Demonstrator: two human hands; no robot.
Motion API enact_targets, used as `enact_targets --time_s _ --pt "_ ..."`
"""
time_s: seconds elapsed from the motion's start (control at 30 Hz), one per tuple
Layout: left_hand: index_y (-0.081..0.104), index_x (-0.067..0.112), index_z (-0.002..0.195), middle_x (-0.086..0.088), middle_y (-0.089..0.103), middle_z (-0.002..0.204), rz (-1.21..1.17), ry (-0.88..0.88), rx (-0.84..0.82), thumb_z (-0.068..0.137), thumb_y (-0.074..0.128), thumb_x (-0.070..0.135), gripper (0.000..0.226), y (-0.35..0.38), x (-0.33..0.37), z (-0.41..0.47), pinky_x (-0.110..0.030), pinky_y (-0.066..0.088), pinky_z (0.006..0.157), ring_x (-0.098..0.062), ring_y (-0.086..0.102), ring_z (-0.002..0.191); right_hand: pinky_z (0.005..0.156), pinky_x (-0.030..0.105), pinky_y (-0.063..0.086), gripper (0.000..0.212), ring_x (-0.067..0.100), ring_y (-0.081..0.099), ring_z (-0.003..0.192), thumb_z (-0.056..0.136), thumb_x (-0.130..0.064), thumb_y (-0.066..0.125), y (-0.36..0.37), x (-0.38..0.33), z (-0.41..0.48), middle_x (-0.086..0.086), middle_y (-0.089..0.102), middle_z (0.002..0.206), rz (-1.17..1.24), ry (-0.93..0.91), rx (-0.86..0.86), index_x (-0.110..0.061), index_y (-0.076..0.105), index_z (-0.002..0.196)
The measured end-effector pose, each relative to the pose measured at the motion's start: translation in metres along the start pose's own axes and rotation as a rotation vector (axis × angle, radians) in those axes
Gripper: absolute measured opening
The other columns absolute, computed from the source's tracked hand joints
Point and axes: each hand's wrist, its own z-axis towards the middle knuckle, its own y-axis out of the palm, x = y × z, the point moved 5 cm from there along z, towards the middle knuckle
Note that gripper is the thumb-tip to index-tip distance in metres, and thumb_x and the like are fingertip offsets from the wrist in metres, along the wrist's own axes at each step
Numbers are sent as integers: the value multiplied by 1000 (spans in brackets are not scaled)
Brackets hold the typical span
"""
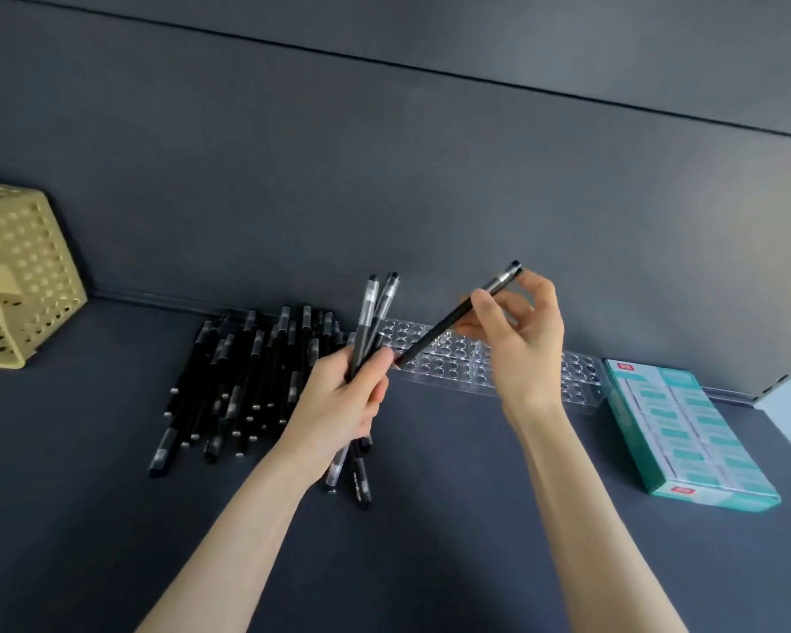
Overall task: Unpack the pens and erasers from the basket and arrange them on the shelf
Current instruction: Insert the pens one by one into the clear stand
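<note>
A bundle of pens (365, 333) is gripped by the left hand (339, 404); another pen (434, 333) is pinched by the right hand (526, 349) above the clear holder (581, 386).

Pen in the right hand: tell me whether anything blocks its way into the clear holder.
Nothing visible does. The pen in the right hand is in front of the clear holder, whose visible holes look empty. The left hand's bundle of pens overlaps its left end.

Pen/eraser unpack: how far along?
Done: the basket lies tipped on its side; a pile of pens and the eraser box sit on the shelf. In hand: left hand grips a bundle of pens, right hand pinches a black pen. Left: the clear pen rack shows only empty holes; the pile is unsorted.
</note>
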Motion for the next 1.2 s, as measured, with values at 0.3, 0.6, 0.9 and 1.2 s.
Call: enact_targets --time_s 0.3,0.6,0.9,1.2 --pt "65 14 96 3 42 54 -236 75 149 87 53 44 34 -48 13 25 -19 23 35 -8 26 37 71 39 55 39 26 65 67 89 -9 61 46 12 32 -8 63 80 -317 -191 -3 -31 42 114" --pt "63 10 106 1 42 58 -434 -4 37 95 48 29 26 -46 2 29 -20 29 39 -9 31 41 67 26 50 42 16 62 67 89 -12 62 70 36 45 -17 59 79 -516 -259 -76 -34 41 119" --pt "65 10 105 2 43 56 -401 -44 64 97 47 28 26 -50 -2 28 -18 23 34 -7 26 37 73 42 52 29 22 64 72 90 -11 61 75 50 36 2 65 83 -625 -261 -177 -14 55 117" --pt "66 13 104 1 45 58 -370 -37 -35 84 57 36 32 -42 0 23 -20 27 35 -8 30 39 70 43 52 24 25 65 71 89 -10 60 73 46 35 4 66 75 -640 -211 -215 -17 54 111"
